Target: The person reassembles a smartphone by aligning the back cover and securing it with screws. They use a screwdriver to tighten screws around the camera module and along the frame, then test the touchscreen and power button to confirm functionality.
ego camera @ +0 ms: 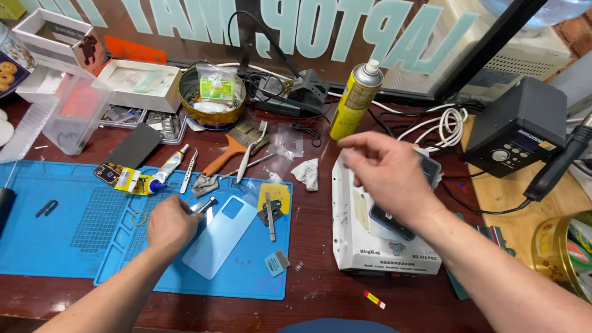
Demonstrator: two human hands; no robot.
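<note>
hands are working over a cluttered dark wooden bench [320, 283]. left hand [169, 223] is resting on the blue silicone work mat [55, 240], fingers curled around a small silver metal tool [206, 204] whose tip is touching the top edge of a pale blue rectangular phone back cover [222, 237] lying flat on the mat. right hand [385, 169] is hovering above the white box-shaped heating machine [376, 246], fingers loosely spread and gripping nothing; just beneath its palm a dark phone [394, 223] is lying tilted on the machine's top.

just right of the back cover, a grey metal bar tool [270, 217] is lying across a yellow card [275, 194], and a small pale blue scraper piece [276, 263] is sitting near the mat's lower edge. above the left hand, a white glue tube with a blue cap [168, 169], silver tweezers [188, 172] and an orange-handled brush [229, 151] are lying close together. a yellow spray can [356, 100] is standing upright behind the right hand. a black soldering station box [518, 126] is sitting on a light wooden board to the far right, well apart from both hands. a round gold tin [211, 95] is standing at the back.
</note>
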